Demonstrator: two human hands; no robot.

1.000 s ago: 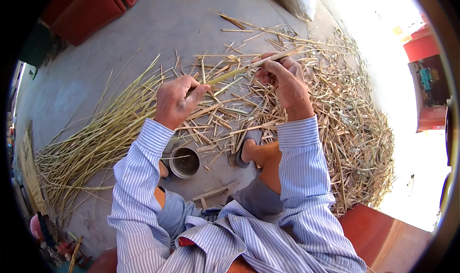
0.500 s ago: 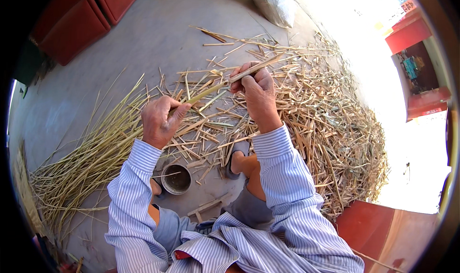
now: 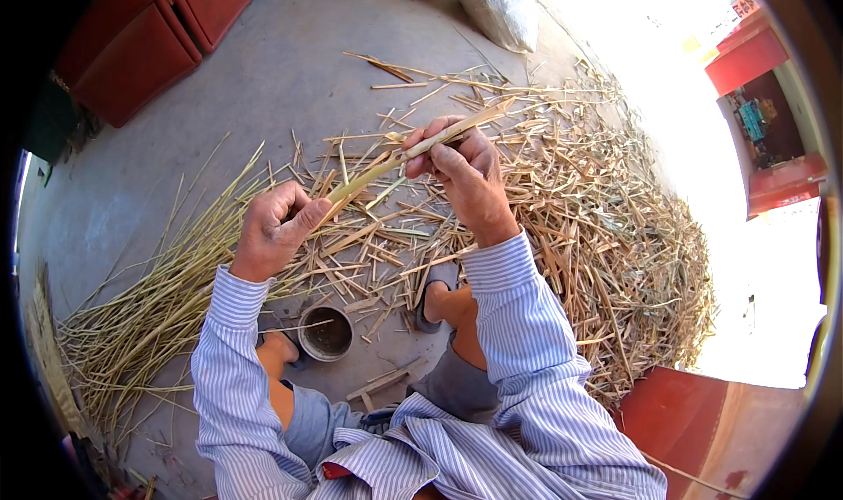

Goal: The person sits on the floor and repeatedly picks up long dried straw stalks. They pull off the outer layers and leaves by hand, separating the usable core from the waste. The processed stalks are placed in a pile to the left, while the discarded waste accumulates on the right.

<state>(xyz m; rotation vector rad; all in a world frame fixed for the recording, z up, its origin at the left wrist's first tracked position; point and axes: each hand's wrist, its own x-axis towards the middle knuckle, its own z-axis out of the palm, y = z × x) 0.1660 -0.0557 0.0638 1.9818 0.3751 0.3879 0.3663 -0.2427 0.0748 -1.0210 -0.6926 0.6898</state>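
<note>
A: Where's the stalk (image 3: pixel 367 177)?
B: Up in the air over the floor (image 3: pixel 176 87), slung between the two hands. It slants from lower left to upper right.
A: And the left hand (image 3: pixel 281 228)?
B: Clamped on the lower part, thumb laid along it. The stalk comes out past the thumb; I can't tell how much is hidden in the fist.
A: The right hand (image 3: pixel 465 177)?
B: Clamped too, higher up and farther out. The stalk passes between thumb and fingers, and its pale, pointed end sticks out beyond them.
A: Is that one piece all the way?
B: Can't tell. It's greenish yellow between the hands and paler from the right fingertips on, and the join is too small to make out.
A: What's under them?
B: Loose scraps (image 3: pixel 615 272), scattered beneath the stalk and heaped to the right. A spread of long thin stems (image 3: pixel 167 316) lies to the left.
A: Anything nearer the body?
B: A round bowl (image 3: pixel 350 338) just beside one foot (image 3: pixel 279 349), with a thin stick (image 3: pixel 303 327) across its rim. A pale sack (image 3: pixel 496 13) stands well apart, at the top.
</note>
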